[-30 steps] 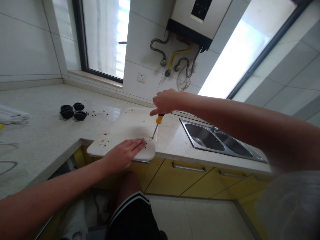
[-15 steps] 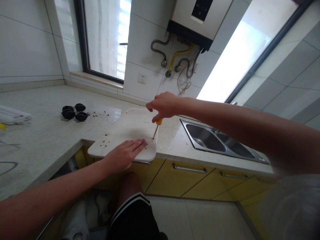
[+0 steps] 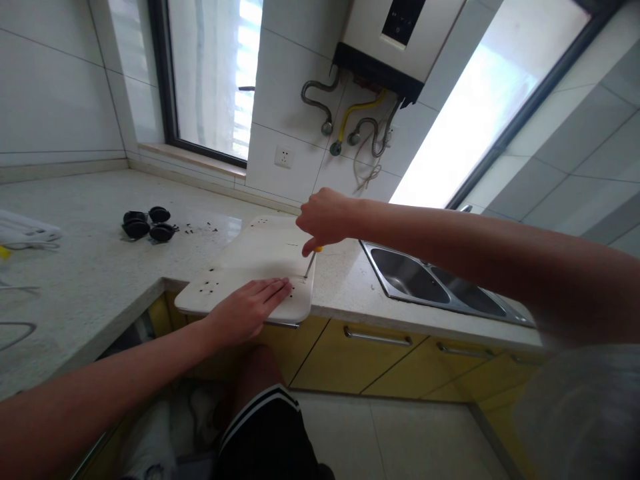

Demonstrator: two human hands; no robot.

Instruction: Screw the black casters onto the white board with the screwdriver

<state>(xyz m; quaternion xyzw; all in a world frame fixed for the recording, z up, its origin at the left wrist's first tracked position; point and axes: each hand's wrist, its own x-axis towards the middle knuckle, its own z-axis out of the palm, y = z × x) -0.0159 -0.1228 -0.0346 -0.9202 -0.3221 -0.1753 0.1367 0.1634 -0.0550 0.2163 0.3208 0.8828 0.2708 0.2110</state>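
A white board [image 3: 250, 257] with rounded corners and groups of small dark holes lies on the counter, its near edge jutting past the counter's front. My left hand [image 3: 250, 307] rests flat on its near right part, fingers stretched out together. Above the right edge, my right hand [image 3: 324, 217] is wrapped round the yellow-orange handle of a screwdriver [image 3: 311, 263]. Most of the handle is hidden by the fingers. The slightly tilted metal shaft reaches down to the board, its tip just beyond my left fingertips. Whether a screw sits under the tip I cannot tell.
Several black casters [image 3: 149, 224] stand on the counter [image 3: 100, 267] to the left, with small dark screws [image 3: 210, 227] beside them. A steel double sink [image 3: 410, 273] lies to the right. Yellow cabinets [image 3: 370, 360] run below. A water heater [image 3: 390, 47] hangs on the wall.
My right hand has turned and its fingers have closed round the screwdriver handle, where they were more spread before. My left hand and the board have stayed put.
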